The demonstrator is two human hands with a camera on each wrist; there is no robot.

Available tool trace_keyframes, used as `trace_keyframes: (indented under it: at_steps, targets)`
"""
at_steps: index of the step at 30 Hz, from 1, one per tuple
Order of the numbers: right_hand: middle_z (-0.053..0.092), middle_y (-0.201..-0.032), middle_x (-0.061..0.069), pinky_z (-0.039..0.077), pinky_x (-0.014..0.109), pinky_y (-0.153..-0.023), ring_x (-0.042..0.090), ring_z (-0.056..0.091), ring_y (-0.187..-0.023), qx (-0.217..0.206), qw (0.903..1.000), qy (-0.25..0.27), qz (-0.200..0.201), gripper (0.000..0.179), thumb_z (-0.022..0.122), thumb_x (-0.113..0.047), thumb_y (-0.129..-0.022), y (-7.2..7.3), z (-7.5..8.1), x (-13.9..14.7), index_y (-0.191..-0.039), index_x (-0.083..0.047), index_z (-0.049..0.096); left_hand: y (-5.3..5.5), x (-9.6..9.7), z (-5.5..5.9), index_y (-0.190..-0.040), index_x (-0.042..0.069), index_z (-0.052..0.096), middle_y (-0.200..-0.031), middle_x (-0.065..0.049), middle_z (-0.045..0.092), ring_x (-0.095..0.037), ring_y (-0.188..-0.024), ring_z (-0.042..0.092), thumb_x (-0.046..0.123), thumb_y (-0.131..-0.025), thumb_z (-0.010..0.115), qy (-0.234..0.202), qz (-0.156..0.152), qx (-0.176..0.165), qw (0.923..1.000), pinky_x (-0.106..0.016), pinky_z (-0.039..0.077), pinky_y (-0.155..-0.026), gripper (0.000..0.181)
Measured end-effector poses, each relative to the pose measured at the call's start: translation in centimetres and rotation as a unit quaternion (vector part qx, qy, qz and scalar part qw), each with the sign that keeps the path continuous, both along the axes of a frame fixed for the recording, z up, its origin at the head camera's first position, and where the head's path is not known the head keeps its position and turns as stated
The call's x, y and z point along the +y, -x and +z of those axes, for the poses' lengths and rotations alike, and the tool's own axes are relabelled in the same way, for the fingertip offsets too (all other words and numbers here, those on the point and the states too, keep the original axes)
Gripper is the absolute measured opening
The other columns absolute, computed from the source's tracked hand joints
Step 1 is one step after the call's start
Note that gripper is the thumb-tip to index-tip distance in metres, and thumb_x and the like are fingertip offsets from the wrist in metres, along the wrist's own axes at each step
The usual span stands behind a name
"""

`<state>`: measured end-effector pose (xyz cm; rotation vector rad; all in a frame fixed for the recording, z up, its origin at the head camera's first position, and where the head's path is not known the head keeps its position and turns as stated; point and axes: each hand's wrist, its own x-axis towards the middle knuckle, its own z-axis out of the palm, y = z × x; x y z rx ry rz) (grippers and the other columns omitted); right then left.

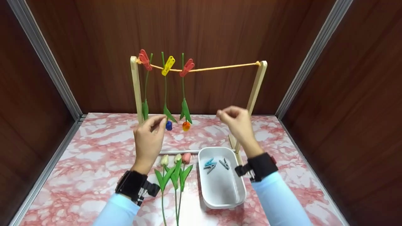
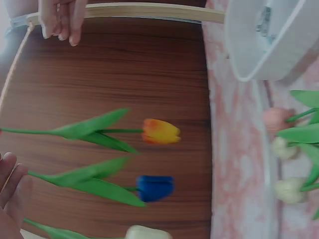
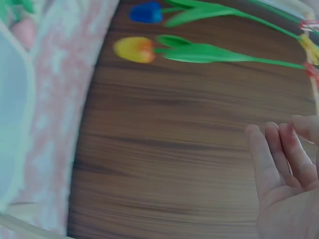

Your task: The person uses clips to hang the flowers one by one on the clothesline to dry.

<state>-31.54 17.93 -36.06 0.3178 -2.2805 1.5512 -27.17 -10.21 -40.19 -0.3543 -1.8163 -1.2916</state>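
My left hand point(image 1: 148, 138) is raised before the hanging flowers, fingers loosely bent and nothing held. To the right, my right hand point(image 1: 241, 127) is also empty, in front of the right post. Three artificial tulips hang upside down from an orange cord point(image 1: 226, 67). A red clothespin point(image 1: 145, 60) holds the leftmost one, whose white bloom point(image 2: 148, 232) the left hand hides in the head view. A yellow clothespin point(image 1: 168, 66) holds the blue tulip point(image 1: 169, 126), and another red clothespin point(image 1: 187, 67) holds the orange-yellow tulip point(image 1: 186, 126).
Wooden posts, left point(image 1: 136, 88) and right point(image 1: 258, 83), carry the cord. Below stands a white tub point(image 1: 221, 191) with several blue and grey clothespins point(image 1: 210, 165). Beside it lie two cream tulips point(image 1: 165, 160) and a pink tulip point(image 1: 186, 158). Brown panels enclose the marbled table.
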Motion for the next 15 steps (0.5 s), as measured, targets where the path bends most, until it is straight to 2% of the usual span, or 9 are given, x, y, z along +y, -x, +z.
trace_keyframes:
  at_steps: [4,8,11,13,15]
  targets:
    - [0.077,-0.088,0.013,0.058,0.026,-0.072,0.02,0.069,-0.077,-0.023,0.9997,-0.002,0.007,0.01,0.077,-0.008,-0.095,-0.5,-3.3,-0.2,-0.09,0.001,0.079,-0.7,0.0,-2.0,-0.109,0.0,0.079,-0.104,-0.01,0.079,-0.023,-0.095,0.076,-0.003,-0.094,0.076,0.0,-0.014,-0.037,0.9992,-0.026,0.06,-0.088,0.016]
    - [0.077,-0.084,0.012,0.057,0.025,-0.069,0.017,0.068,-0.073,-0.032,0.9988,-0.031,0.021,0.008,0.075,-0.004,-0.093,-0.9,-6.4,-0.6,-0.088,0.001,0.079,-1.4,0.3,-3.9,-0.11,0.001,0.079,-0.109,-0.011,0.078,-0.027,-0.102,0.075,-0.008,-0.091,0.075,0.004,-0.02,-0.082,0.9964,-0.036,0.06,-0.094,0.021]
    - [0.076,-0.081,0.008,0.057,0.027,-0.069,0.017,0.067,-0.072,-0.042,0.9959,-0.077,0.023,0.008,0.076,-0.004,-0.093,-1.1,-8.4,-0.6,-0.086,-0.002,0.079,-2.0,0.7,-5.2,-0.111,0.004,0.079,-0.112,-0.011,0.078,-0.031,-0.107,0.073,-0.007,-0.092,0.073,0.015,-0.034,-0.124,0.9916,-0.043,0.059,-0.096,0.023]
    - [0.076,-0.082,0.008,0.059,0.032,-0.073,0.02,0.068,-0.075,-0.05,0.9919,-0.113,0.029,0.007,0.076,-0.002,-0.092,-1.0,-9.8,-0.6,-0.086,0.0,0.078,-2.4,1.1,-6.1,-0.112,0.006,0.079,-0.112,-0.01,0.078,-0.031,-0.106,0.073,-0.006,-0.092,0.072,0.026,-0.057,-0.15,0.9867,-0.046,0.06,-0.094,0.024]
    - [0.076,-0.084,0.008,0.061,0.037,-0.079,0.023,0.071,-0.08,-0.06,0.9841,-0.163,0.037,0.004,0.076,0.001,-0.091,-0.9,-11.0,-0.5,-0.087,0.002,0.078,-2.8,1.6,-7.2,-0.111,0.007,0.08,-0.111,-0.008,0.078,-0.028,-0.104,0.073,-0.004,-0.093,0.073,0.04,-0.089,-0.174,0.9799,-0.044,0.061,-0.093,0.022]
